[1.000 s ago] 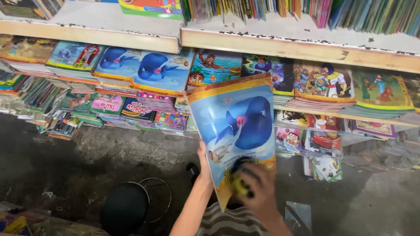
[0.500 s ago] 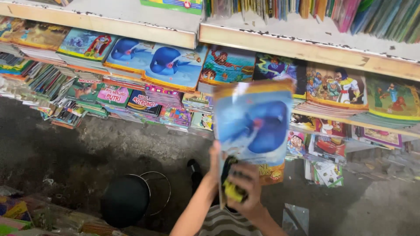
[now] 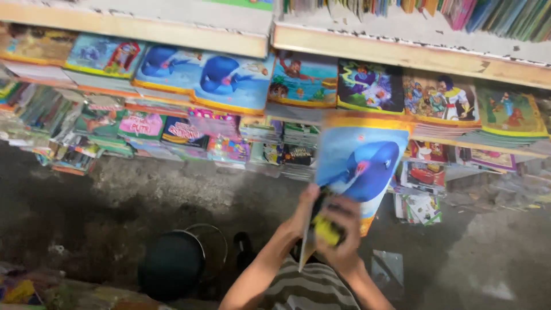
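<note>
Blue whale picture book point(image 3: 360, 166) upright, gripped at lower edge by left hand point(image 3: 304, 206) and right hand point(image 3: 340, 236) (both closed on it), before book shelves point(image 3: 270, 43), black stool point(image 3: 171, 264) below.

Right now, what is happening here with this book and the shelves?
A person holds up a large picture book with a blue whale on its cover, in front of low shelves filled with colourful children's books. The left hand grips the book's lower left edge, and the right hand holds its bottom together with a small yellow object. A round black stool stands on the dark floor.
</note>
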